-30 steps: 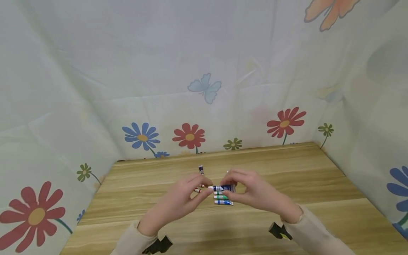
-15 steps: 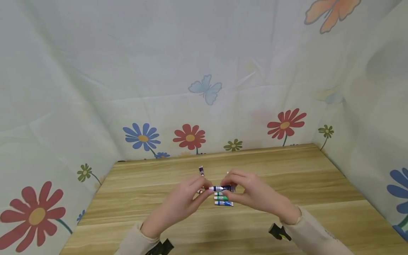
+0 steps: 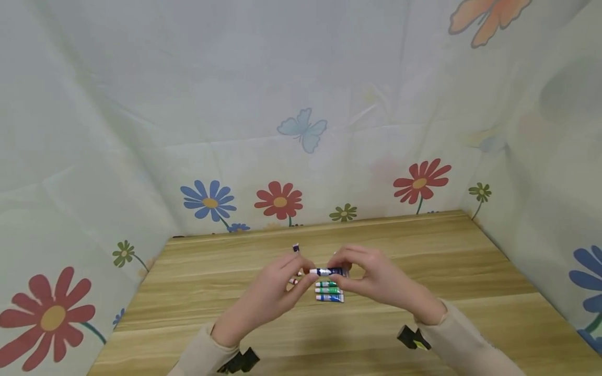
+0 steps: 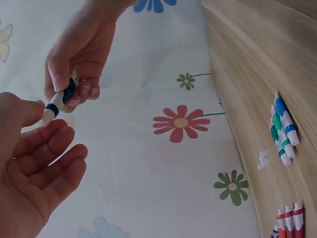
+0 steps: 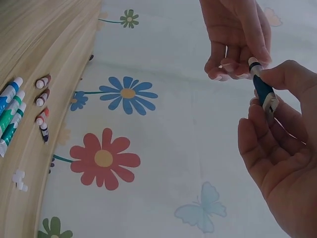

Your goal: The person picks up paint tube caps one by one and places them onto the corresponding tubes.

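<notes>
A dark blue paint tube (image 3: 329,272) with a white cap (image 4: 48,117) is held up above the table, between my two hands. My right hand (image 3: 369,271) grips its body between thumb and fingers, hiding part of the flat end. From the other side, my left hand (image 3: 277,282) pinches the tip at the cap with thumb and index finger; its other fingers are loosely bent. Below the tube in the head view lie a dark green paint tube (image 3: 325,284), a lighter green one (image 3: 329,291) and a blue one (image 3: 330,298), side by side.
Red-banded tubes (image 4: 289,221) and a dark purple tube (image 5: 44,132) lie in another group, partly behind my left hand in the head view. Small white pieces (image 5: 20,179) sit on the wooden table (image 3: 226,303). A flower-printed cloth (image 3: 235,130) surrounds the table's back and sides.
Both hands have shifted slightly away from me and up with the dark blue tube. More of the dark green tube below now shows. The grip looks the same.
</notes>
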Demonstrator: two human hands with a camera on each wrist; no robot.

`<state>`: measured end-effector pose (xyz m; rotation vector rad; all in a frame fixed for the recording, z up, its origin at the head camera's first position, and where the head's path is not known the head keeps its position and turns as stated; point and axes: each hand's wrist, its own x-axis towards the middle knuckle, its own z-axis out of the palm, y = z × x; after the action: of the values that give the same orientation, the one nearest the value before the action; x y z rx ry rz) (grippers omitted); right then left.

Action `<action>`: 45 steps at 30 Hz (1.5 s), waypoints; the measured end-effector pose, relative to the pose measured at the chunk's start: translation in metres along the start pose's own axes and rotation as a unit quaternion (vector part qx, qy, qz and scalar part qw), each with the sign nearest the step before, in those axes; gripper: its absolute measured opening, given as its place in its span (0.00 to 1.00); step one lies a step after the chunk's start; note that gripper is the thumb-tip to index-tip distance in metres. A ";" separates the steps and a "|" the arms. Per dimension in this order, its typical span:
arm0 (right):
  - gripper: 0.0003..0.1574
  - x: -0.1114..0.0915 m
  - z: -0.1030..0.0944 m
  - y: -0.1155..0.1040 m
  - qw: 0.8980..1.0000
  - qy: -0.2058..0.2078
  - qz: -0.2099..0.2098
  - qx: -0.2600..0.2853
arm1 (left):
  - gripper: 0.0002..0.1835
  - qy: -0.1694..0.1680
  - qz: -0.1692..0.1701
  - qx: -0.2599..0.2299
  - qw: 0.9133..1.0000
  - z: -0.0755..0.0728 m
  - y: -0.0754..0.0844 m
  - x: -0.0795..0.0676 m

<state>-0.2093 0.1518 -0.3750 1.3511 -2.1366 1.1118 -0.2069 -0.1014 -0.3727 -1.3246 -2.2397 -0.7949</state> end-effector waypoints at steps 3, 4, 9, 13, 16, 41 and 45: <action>0.16 0.001 0.001 0.000 1.000 0.005 -0.012 -0.011 | 0.05 -0.001 -0.026 -0.015 1.000 0.001 0.000 0.000; 0.16 0.001 0.001 0.000 1.000 0.007 -0.015 -0.014 | 0.04 0.000 -0.029 -0.017 0.999 0.002 0.000 0.000; 0.14 0.002 0.001 0.000 1.000 0.013 -0.019 -0.021 | 0.03 0.006 -0.021 -0.007 1.000 0.002 0.000 0.002; 0.15 0.001 0.000 -0.001 1.000 0.014 -0.016 -0.020 | 0.06 0.012 0.025 0.030 0.999 0.002 0.000 0.003; 0.16 0.001 -0.001 -0.001 1.000 0.012 -0.015 -0.014 | 0.11 0.022 0.068 0.062 0.996 0.000 0.000 0.004; 0.15 0.008 0.000 -0.001 0.994 0.067 -0.067 -0.057 | 0.09 0.048 0.006 0.012 0.999 -0.002 -0.010 0.007; 0.10 0.009 0.001 -0.002 0.993 0.072 -0.065 -0.068 | 0.04 0.056 0.018 0.016 0.998 -0.003 -0.010 0.009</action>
<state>-0.2118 0.1455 -0.3691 1.2872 -1.9542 0.9633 -0.2195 -0.1015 -0.3680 -1.2705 -2.1258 -0.7983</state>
